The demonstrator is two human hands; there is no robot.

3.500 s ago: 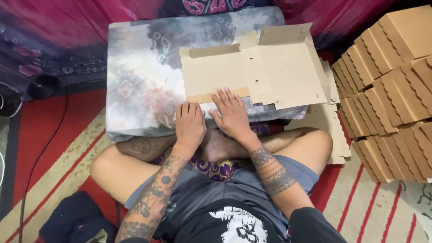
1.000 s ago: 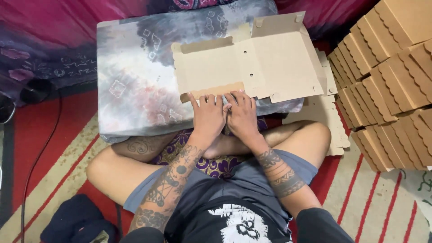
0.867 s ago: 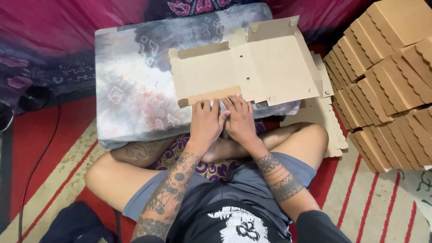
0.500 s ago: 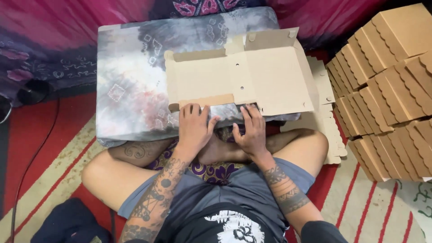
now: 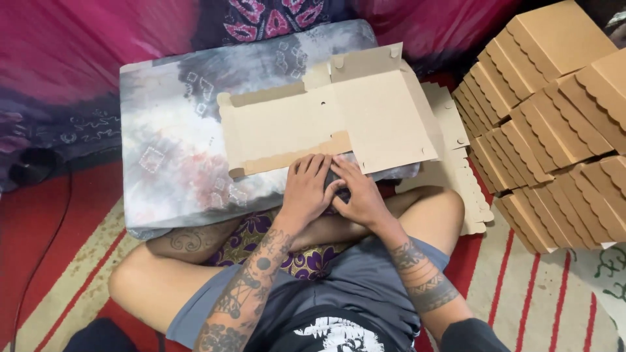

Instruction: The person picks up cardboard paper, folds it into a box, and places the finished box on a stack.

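A flat die-cut cardboard box blank (image 5: 326, 120) lies unfolded on a grey, white and red tie-dye cushion (image 5: 176, 156) in front of my crossed legs. My left hand (image 5: 305, 189) rests palm down at the blank's near edge, fingers on the folded-up front flap. My right hand (image 5: 357, 192) sits right beside it, fingers bent against the same edge and touching the left hand. Both forearms are tattooed.
Stacks of folded brown cardboard boxes (image 5: 554, 124) with scalloped edges stand at the right. More flat blanks (image 5: 456, 176) lie under and beside the cushion's right end. Pink and purple patterned cloth (image 5: 98, 58) covers the back. A red striped rug (image 5: 541, 287) lies underneath.
My hands spread apart along the near flap half a second ago and have come back together at its middle. The blank has shifted slightly on the cushion.
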